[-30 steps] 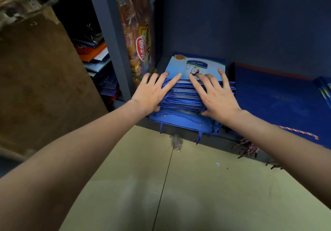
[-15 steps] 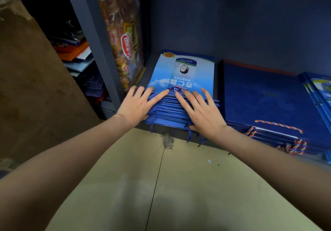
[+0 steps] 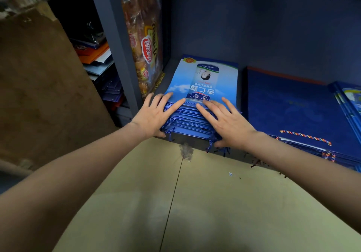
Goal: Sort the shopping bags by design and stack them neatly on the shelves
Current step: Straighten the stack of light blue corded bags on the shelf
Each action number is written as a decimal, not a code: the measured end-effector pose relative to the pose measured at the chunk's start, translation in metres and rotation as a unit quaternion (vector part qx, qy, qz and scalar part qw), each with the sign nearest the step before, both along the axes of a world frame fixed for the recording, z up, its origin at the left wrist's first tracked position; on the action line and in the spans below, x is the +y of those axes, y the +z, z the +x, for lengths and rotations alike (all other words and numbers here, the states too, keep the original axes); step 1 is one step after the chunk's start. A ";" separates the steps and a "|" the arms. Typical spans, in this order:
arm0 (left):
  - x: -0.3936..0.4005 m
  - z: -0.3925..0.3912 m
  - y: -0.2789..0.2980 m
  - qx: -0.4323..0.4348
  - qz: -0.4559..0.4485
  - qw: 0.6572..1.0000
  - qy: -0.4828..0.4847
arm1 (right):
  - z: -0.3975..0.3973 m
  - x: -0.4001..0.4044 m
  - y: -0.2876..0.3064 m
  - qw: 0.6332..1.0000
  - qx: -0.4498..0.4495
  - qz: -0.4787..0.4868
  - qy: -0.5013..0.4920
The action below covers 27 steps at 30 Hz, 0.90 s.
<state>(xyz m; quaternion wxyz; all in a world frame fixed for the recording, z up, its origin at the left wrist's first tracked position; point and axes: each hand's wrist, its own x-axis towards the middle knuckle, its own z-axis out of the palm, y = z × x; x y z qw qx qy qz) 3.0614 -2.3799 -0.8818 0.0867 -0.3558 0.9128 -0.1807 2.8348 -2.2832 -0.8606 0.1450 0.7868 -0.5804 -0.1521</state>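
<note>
Both hands rest on the printed bag stack, left of the plain bag stack.

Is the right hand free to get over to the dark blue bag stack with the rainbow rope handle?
Probably yes. The right hand lies flat on the light blue bag stack, holding nothing, and the dark blue stack sits right beside it with nothing between.

At centre frame the stack of bags is sky-blue with white clouds and blue cord handles, the stack at right is dark navy with an orange far edge and a rainbow-striped cord, and the packet at upper centre is orange-brown with a red-and-white oval logo.
</note>
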 end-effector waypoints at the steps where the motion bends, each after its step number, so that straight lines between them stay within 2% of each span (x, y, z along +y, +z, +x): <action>1: 0.000 -0.001 -0.001 0.009 -0.002 1.000 0.004 | 0.002 0.001 0.001 1.000 -0.019 0.018 -0.006; 4: -0.001 0.000 -0.004 0.074 0.016 0.997 0.003 | 0.015 0.000 -0.004 0.996 -0.073 -0.002 -0.057; 7: -0.004 0.000 -0.008 0.131 0.003 0.991 0.002 | 0.032 -0.009 -0.017 0.989 -0.048 -0.101 -0.097; 10: -0.005 -0.003 -0.015 0.142 0.003 0.990 0.013 | 0.044 -0.018 -0.029 0.983 -0.015 -0.129 -0.128; 15: -0.013 -0.002 -0.018 0.176 -0.003 0.984 0.000 | 0.039 -0.025 -0.036 0.980 -0.011 -0.168 -0.109; 20: -0.020 -0.004 -0.014 0.239 0.011 0.971 -0.004 | 0.028 -0.037 -0.029 0.968 -0.036 -0.245 -0.027; 27: -0.017 -0.010 -0.005 0.307 0.075 0.948 0.044 | 0.021 -0.050 -0.008 0.971 -0.062 -0.229 -0.012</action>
